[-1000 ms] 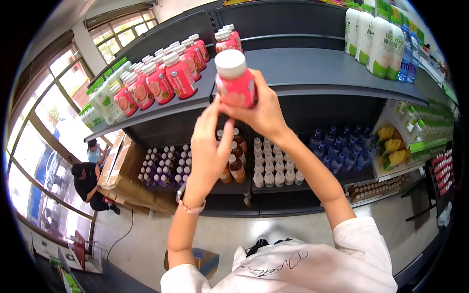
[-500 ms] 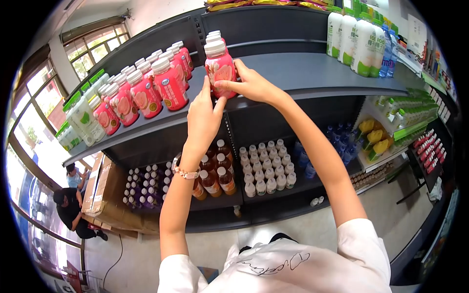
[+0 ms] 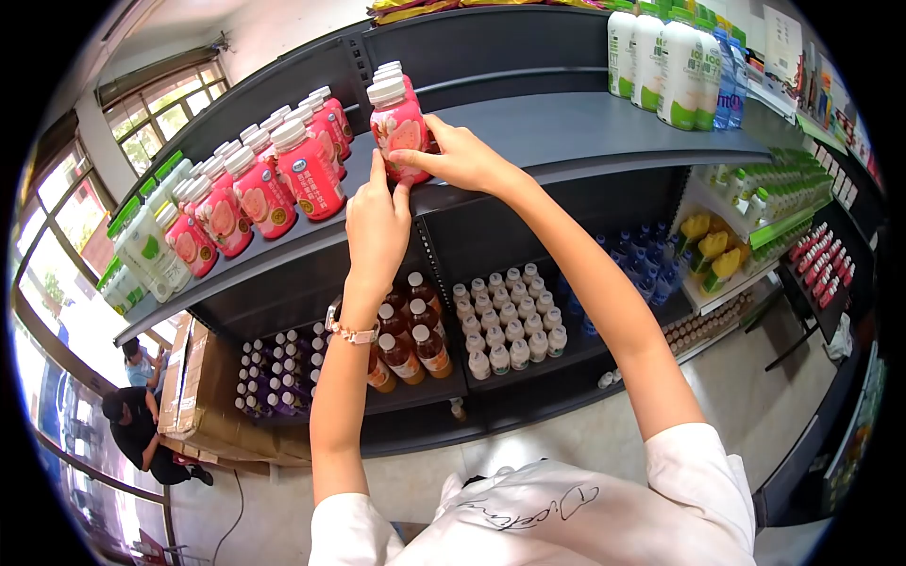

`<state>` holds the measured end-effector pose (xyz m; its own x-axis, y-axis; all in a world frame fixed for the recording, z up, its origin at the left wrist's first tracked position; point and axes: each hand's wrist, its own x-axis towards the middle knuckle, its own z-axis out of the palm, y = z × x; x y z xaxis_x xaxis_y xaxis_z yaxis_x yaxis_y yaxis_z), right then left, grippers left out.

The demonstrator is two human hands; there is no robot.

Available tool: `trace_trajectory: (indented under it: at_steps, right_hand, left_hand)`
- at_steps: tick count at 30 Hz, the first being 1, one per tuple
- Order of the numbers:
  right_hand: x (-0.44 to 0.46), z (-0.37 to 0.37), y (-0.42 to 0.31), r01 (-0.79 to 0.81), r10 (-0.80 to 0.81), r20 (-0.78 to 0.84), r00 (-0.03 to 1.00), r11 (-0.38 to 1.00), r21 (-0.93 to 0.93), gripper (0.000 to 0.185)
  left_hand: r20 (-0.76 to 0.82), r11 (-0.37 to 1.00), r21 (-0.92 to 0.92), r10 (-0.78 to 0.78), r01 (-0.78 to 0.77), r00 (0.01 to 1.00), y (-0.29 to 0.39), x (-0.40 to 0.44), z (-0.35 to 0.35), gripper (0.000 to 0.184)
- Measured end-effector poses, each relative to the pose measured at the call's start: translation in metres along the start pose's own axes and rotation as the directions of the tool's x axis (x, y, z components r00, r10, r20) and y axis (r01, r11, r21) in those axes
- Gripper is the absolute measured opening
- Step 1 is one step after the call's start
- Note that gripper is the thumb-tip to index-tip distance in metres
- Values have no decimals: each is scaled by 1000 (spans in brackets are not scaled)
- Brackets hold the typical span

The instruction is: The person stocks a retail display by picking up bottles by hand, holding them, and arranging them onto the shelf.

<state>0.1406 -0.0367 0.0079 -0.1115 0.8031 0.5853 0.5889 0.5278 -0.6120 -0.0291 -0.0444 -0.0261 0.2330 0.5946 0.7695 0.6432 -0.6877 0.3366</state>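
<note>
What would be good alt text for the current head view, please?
The right hand grips a white-capped pink bottle at the edge of a dark shelf, the left hand at its lower part. More pink bottles stand to the left, green and white bottles to the right, other drinks below.

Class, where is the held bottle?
In the head view, the held bottle is left of centre, in the right hand at the upper shelf's front edge, right of the clustered pink bottles.
</note>
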Motion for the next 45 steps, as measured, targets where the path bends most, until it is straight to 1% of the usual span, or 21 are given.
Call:
trace_trajectory:
  at_steps: [3, 6, 8, 9, 13, 15, 17, 19, 20, 23, 25, 27, 28, 30, 31, 32, 33, 35, 40, 42, 45]
  right_hand:
    - [0, 1, 3, 9, -10, -19, 1000, 998, -64, 67]
    - [-3, 1, 0, 28, -30, -33, 999, 998, -59, 74]
    - [-8, 0, -1, 94, -99, -79, 992, 993, -67, 76]
    - [-14, 7, 2, 200, -240, -238, 941, 963, -179, 70]
    - [-64, 4, -1, 401, -418, -570, 707, 901, -163, 43]
    - [-118, -1, 12, 338, -383, -588, 712, 922, -191, 34]
    - [-186, -3, 35, 134, -228, -598, 769, 971, -198, 26]
    - [-267, 6, 65, -142, 114, -576, 809, 990, -4, 21]
    - [-310, 8, 78, -170, 256, -537, 804, 964, 205, 16]
    - [-447, -2, 80, -511, 641, -322, 697, 759, 404, 15]
    - [-536, -10, 68, -570, 717, -267, 644, 682, 458, 17]
    - [-616, -28, 52, -626, 843, -184, 505, 504, 595, 17]
    - [-642, -49, 41, -640, 880, -219, 422, 460, 615, 17]
    - [-690, -80, 8, -652, 933, -255, 252, 359, 668, 16]
    - [-703, -102, -5, -641, 956, -254, 148, 288, 711, 16]
    - [-724, -112, -2, -602, 939, -328, 100, 320, 732, 16]
    - [-746, -120, 5, -565, 917, -395, 52, 353, 746, 16]
    - [-766, -146, 16, -507, 883, -468, 37, 420, 753, 16]
    - [-786, -226, 6, -602, 824, -553, 122, 504, 619, 15]
    - [-806, -250, -5, -646, 852, -515, 99, 448, 618, 15]
    - [-863, -262, -8, -621, 791, -607, 80, 516, 590, 18]
  left_hand:
    - [-33, 999, 20, 40, -40, 999, -1, 0, 2, 54]
    - [56, 998, 27, -51, 49, 997, 9, -1, -4, 56]
    - [-57, 999, 10, 33, -33, 998, 5, -8, 3, 58]
    - [-114, 997, 2, 80, -81, 990, 4, -12, 8, 59]
    - [-328, 971, -69, 196, -230, 924, 42, -40, 0, 55]
    - [-359, 953, -137, 207, -271, 910, 65, -56, 0, 47]
    - [-348, 897, -317, 193, -309, 917, 85, -75, 17, 39]
    - [-160, 818, -522, 186, -242, 970, 114, -101, 37, 27]
    - [15, 807, -560, 235, -186, 972, 131, -116, 49, 23]
    - [453, 771, -635, 410, -36, 792, 184, -178, 100, 17]
    - [654, 763, -621, 378, 180, 655, 218, -241, 135, 19]
    - [712, 748, -631, 452, 207, 537, 257, -304, 158, 20]
    - [791, 733, -587, 432, 343, 432, 286, -322, 156, 22]
    - [844, 739, -536, 463, 408, 271, 334, -354, 157, 25]
    - [861, 737, -504, 473, 450, 189, 358, -360, 154, 26]
    - [847, 736, -511, 520, 443, 112, 375, -366, 157, 27]
    - [787, 708, -605, 603, 364, 133, 389, -375, 166, 27]
    - [647, 618, -760, 747, 201, 149, 410, -395, 190, 26]
    - [528, 520, -849, 823, -99, -209, 484, -423, 233, 35]
    - [504, 484, -864, 834, -139, -225, 523, -438, 245, 35]
    - [460, 444, -888, 860, -118, -220, 588, -454, 252, 36]
